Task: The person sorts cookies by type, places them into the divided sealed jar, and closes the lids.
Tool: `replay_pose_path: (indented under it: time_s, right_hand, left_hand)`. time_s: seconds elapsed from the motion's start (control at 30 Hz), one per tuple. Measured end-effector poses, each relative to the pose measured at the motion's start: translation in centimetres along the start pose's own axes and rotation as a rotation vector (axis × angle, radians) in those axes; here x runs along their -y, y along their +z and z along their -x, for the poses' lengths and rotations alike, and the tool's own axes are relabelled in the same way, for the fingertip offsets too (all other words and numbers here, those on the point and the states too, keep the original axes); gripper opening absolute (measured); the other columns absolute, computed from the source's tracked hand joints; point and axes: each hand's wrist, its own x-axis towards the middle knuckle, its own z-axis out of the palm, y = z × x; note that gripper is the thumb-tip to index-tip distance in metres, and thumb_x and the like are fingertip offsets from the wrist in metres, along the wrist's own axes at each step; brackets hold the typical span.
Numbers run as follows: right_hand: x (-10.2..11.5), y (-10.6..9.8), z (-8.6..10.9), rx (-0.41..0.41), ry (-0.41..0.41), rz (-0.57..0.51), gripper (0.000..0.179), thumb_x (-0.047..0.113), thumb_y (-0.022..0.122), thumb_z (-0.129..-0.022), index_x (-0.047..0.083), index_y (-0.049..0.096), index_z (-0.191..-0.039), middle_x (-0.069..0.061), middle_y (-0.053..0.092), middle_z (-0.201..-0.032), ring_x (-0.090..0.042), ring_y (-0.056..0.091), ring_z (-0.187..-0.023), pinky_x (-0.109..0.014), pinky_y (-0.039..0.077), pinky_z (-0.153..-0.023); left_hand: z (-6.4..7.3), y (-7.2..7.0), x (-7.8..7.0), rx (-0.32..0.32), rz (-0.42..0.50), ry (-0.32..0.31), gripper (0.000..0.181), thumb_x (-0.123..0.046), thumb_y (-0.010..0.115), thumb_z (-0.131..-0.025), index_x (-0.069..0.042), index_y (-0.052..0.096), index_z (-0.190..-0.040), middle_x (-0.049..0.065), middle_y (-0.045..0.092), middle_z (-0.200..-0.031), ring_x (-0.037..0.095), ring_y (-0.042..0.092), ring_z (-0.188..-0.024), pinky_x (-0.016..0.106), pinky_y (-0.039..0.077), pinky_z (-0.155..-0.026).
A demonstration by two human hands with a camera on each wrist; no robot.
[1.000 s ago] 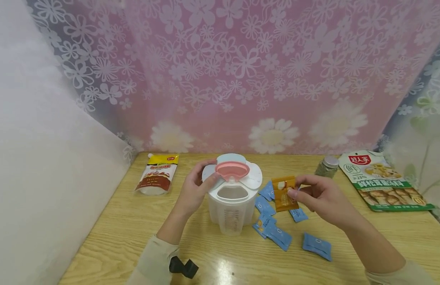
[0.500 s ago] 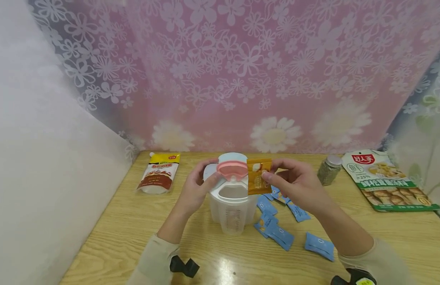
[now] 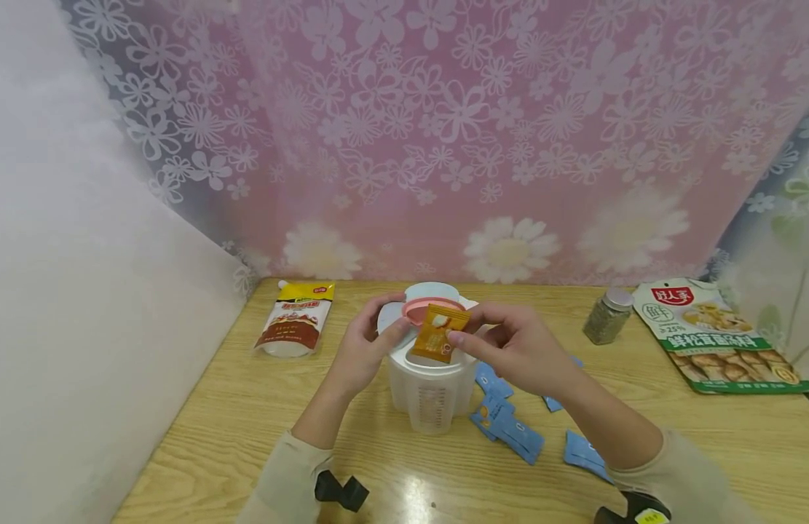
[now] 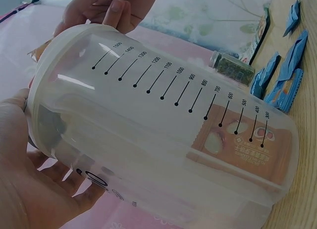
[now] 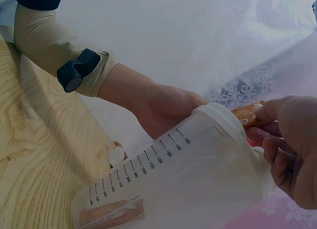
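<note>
My right hand pinches a small orange snack packet between thumb and fingers, tilted over the front opening in the white lid. Beneath it stands a translucent plastic measuring container with a pink and pale blue flip cap. My left hand grips the container's top from the left, thumb on the lid and fingers round the far side. Through the clear wall, the left wrist view shows another orange packet lying at the bottom. The held packet hides most of the lid opening in the head view.
Several blue packets lie right of the container, partly under my right forearm. Further right are a glass jar of dried herbs and a large mushroom-print bag. A yellow, white and brown spouted pouch lies at back left.
The right hand has carried the orange packet leftward from above the blue packets to over the lid opening, tilting it. The left hand keeps its grip on the container.
</note>
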Motion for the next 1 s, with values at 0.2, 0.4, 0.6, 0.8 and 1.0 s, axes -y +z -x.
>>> replay_pose_path:
  time_s: [0.2,0.4,0.6,0.8,1.0]
  right_hand:
    - [-0.6,-0.3,0.5,-0.021,-0.035,0.049,0.01,0.012,0.067,-0.096,0.015,0.073,-0.103,0.0,0.067,-0.084,-0.009,0.034,-0.043,-0.025,0.034,-0.04]
    - [-1.9,-0.3,1.2,-0.075,-0.04,-0.053,0.018,0.004,0.066,-0.095,0.007,0.068,-0.112,0.002,0.058,-0.09,-0.012,0.04,-0.048,-0.028,0.037,-0.043]
    - [-3.0,-0.1,1.1,-0.054,-0.129,-0.11,0.027,-0.003,0.06,-0.096,0.004,0.062,-0.122,0.0,0.057,-0.11,-0.016,0.046,-0.055,-0.029,0.044,-0.049]
    - [-3.7,0.4,1.6,-0.1,-0.131,-0.154,0.023,0.0,0.049,-0.102,0.004,0.072,-0.099,-0.01,0.053,-0.131,-0.016,0.051,-0.065,-0.031,0.046,-0.053]
    - [-3.8,1.4,1.4,-0.135,0.002,-0.128,0.043,0.008,0.06,-0.099,0.011,0.053,-0.142,-0.012,0.039,-0.151,-0.019,0.057,-0.068,-0.028,0.049,-0.057]
  left_hand:
    - [0.0,0.1,0.0,0.005,0.01,0.017,0.045,-0.023,0.061,-0.1,-0.01,0.049,-0.142,0.013,0.051,-0.143,0.02,0.054,-0.12,0.029,0.055,-0.091]
    - [0.0,-0.1,0.0,0.001,-0.003,0.004,0.045,-0.024,0.061,-0.1,-0.01,0.049,-0.141,0.013,0.05,-0.144,0.021,0.053,-0.121,0.028,0.054,-0.091]
    - [0.2,-0.2,0.3,0.024,-0.038,0.055,0.05,-0.04,0.055,-0.102,-0.011,0.049,-0.143,0.014,0.046,-0.149,0.028,0.047,-0.132,0.04,0.049,-0.103]
    - [0.4,0.0,0.6,0.035,-0.178,0.11,0.047,-0.045,0.031,-0.108,-0.014,0.055,-0.133,0.01,0.037,-0.158,0.031,0.029,-0.15,0.056,0.028,-0.119]
    - [0.5,0.1,0.2,0.05,-0.16,0.025,0.035,-0.032,0.057,-0.102,-0.02,0.05,-0.134,0.002,0.032,-0.161,0.027,0.032,-0.148,0.053,0.036,-0.114]
